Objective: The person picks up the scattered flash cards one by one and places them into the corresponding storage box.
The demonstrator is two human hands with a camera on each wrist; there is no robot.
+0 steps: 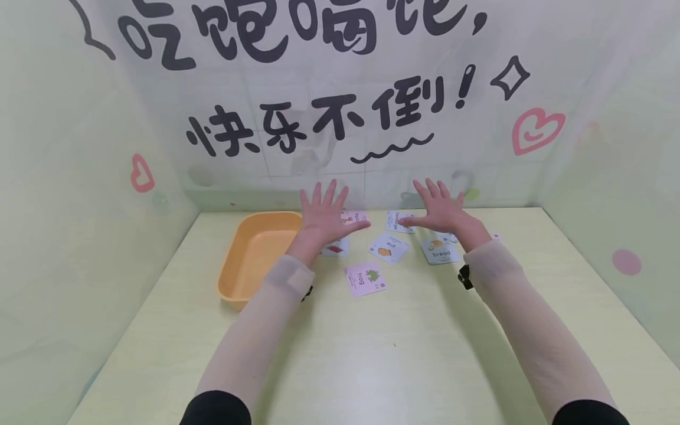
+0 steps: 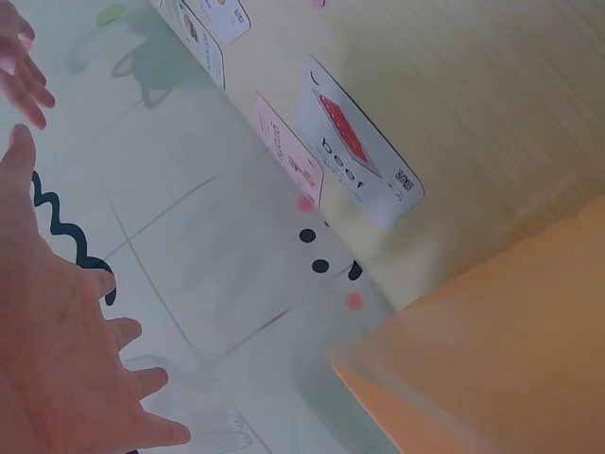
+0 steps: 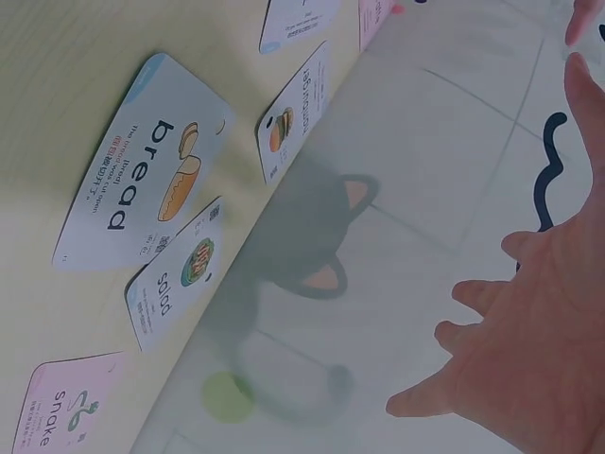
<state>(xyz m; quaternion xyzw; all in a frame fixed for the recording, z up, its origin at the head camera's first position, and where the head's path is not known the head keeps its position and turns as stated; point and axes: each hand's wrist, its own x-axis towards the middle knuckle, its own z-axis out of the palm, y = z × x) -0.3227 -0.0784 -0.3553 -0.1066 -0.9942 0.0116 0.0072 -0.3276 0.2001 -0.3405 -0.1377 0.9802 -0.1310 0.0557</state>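
- Head view: pale back wall [image 1: 531,183] with bold black lettering [image 1: 340,118]; pink hearts printed at either side.
- Light wood-tone table [image 1: 361,366] meets the wall; its near half is bare and brightly lit. Judged a handy place to sort.
- Orange tray [image 1: 260,254] at the table's left, shallow, nothing seen inside.
- Left hand [image 1: 323,219] and right hand [image 1: 443,212]: raised off the table, fingers spread wide, nothing held.
- Cards lie beneath and between the hands: frog card [image 1: 365,278] nearest the person, bread card [image 1: 440,251] to the right, hamburger card [image 3: 291,113] by the wall, beef card [image 2: 354,142] near the tray, snake card [image 3: 66,402] far right. A pink card [image 2: 288,151] sits by the beef; its word is hard to make out.
- Handling note, judged: the cards look thin and flat, so lift each by an edge with a fingertip, starting with the well-separated frog card; the clustered ones could drag their neighbours.
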